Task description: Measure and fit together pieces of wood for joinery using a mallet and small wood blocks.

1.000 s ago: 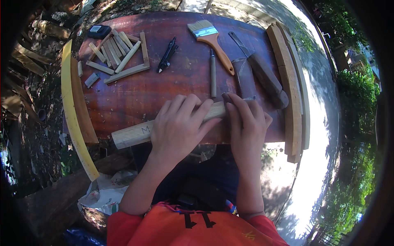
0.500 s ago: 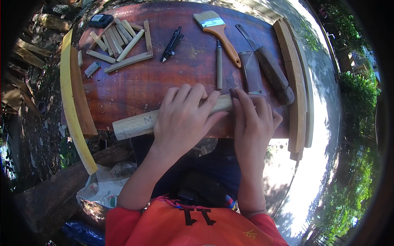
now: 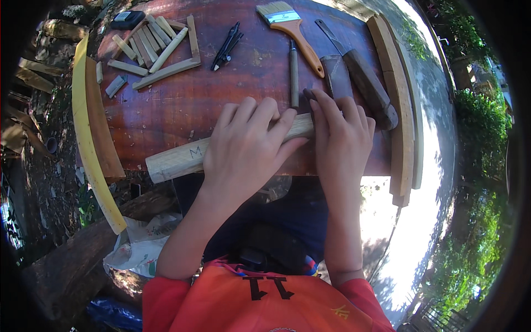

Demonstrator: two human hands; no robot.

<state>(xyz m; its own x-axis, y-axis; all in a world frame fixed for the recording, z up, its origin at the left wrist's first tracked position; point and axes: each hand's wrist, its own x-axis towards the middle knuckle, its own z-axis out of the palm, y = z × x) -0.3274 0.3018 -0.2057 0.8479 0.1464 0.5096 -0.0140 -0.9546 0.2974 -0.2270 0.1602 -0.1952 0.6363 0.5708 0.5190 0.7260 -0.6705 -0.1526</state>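
Observation:
A pale wooden bar point(image 3: 177, 160) with a pencilled letter lies slanted along the table's near edge. My left hand point(image 3: 243, 146) is wrapped over its middle, fingers bent around the far side. My right hand point(image 3: 340, 133) is at the bar's right end, the fingers pinching a small dark brown piece point(image 3: 308, 94), seemingly folded sandpaper. The hand hides most of that piece and the bar's end. Just beyond lie a thin round-handled tool point(image 3: 294, 77), a brown flat strip point(image 3: 336, 74) and a knife with a thick wooden handle point(image 3: 369, 88).
A wide paintbrush point(image 3: 296, 36) and black pens point(image 3: 227, 48) lie farther back. At the far left are several small wood sticks point(image 3: 152, 41), a wood frame point(image 3: 194, 41) and a black box point(image 3: 128, 20). Long boards edge the table point(image 3: 166, 122) at left point(image 3: 83, 122) and right point(image 3: 395, 105).
The whole view has shifted slightly, so the table and bar sit higher in the picture. Both hands keep hold; the right hand's fingertips reach a little farther past the bar's far edge.

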